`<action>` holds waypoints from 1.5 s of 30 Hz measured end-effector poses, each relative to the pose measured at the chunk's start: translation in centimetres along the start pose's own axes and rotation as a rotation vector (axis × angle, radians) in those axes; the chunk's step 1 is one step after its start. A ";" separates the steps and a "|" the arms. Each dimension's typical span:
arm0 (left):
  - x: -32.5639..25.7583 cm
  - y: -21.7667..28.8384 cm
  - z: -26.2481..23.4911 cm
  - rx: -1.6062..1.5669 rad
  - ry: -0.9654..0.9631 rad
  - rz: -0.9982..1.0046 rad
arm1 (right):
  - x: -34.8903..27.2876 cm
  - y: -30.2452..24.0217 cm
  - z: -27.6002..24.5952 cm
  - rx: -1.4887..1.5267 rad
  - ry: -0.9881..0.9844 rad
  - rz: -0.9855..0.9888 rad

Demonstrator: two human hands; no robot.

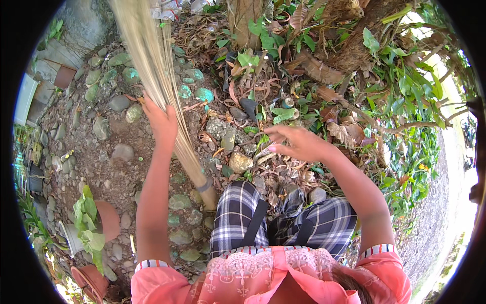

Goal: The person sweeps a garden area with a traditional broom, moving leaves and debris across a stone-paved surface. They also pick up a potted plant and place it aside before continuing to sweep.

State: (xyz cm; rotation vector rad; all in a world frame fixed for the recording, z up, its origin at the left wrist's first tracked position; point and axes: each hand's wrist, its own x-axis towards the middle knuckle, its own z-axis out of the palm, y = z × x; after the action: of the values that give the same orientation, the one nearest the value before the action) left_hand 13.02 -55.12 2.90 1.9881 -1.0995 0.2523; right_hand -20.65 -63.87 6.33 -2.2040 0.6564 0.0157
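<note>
A long stick broom (183, 147) of thin tan ribs slants across the view, its bound butt low by my left knee and its spread, blurred tips at the top. My left hand (161, 121) is closed on the broom partway up the ribs, the thumb lying against them; its other fingers are partly hidden. To the right, my right hand (301, 143) hovers over leaf litter with fingers stretched and thumb apart, holding nothing that shows. Below its fingertips lie dry leaves and a pale yellowish stone (240, 162).
Stones, several painted green (204, 95), stud the soil. A tree trunk (244, 25) and leafy plants (410, 91) stand ahead and right. Brown pots (107, 221) and a potted plant (87, 223) are at lower left. Paving (430, 218) runs along the right.
</note>
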 end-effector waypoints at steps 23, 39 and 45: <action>-16.8 9.1 3.7 -0.730 -0.992 0.022 | -22.3 -2.5 -7.4 -0.222 0.520 0.546; -16.4 5.6 4.8 -0.694 -0.876 -0.099 | -12.3 -4.4 -8.9 -0.955 0.109 0.799; -17.6 5.1 5.1 -0.659 -0.871 -0.143 | -24.4 -10.6 -15.8 -0.740 0.290 0.786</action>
State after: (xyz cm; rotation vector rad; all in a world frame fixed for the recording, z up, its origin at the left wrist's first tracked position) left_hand -2.49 -49.60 -6.68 1.5378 -1.3048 -1.0167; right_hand -40.03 -58.61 29.81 -2.4759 1.8866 0.4046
